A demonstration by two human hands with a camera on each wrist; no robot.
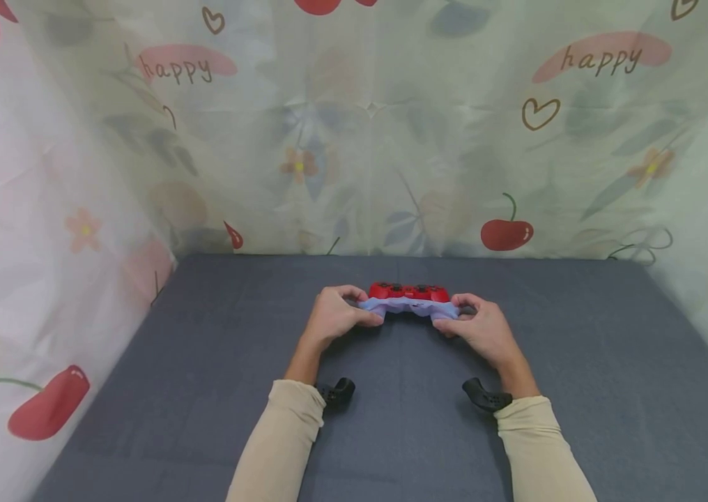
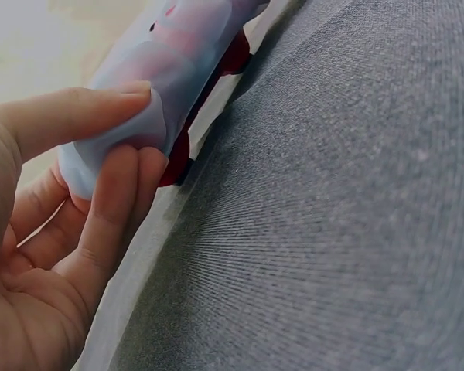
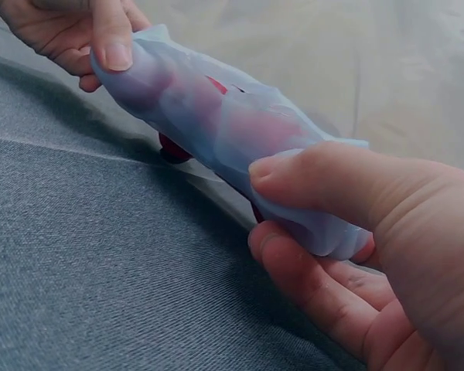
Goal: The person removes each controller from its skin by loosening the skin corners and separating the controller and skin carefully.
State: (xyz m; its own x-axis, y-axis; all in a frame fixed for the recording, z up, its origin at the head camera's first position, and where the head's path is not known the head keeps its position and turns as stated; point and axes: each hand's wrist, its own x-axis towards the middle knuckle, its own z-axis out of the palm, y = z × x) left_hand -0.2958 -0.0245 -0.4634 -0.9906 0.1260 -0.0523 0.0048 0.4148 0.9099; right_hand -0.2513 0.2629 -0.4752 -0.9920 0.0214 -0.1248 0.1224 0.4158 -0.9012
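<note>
A red game controller (image 1: 409, 290) sits partly inside a pale lavender silicone cover (image 1: 407, 305), which wraps its near side and both grips. Its red far part, with dark sticks and buttons, stays uncovered. My left hand (image 1: 336, 315) pinches the covered left grip between thumb and fingers; in the left wrist view, the thumb lies across the cover (image 2: 135, 73). At the other end, my right hand (image 1: 484, 329) pinches the covered right grip. In the right wrist view, red shows through the translucent cover (image 3: 205, 108) and through a small slit in it.
A dark grey cloth (image 1: 404, 432) covers the table. Behind it and at the sides hang pale curtains (image 1: 373, 139) printed with cherries, flowers and hearts. Black curved devices (image 1: 338, 392) are strapped at both wrists, beside beige sleeves (image 1: 281, 439).
</note>
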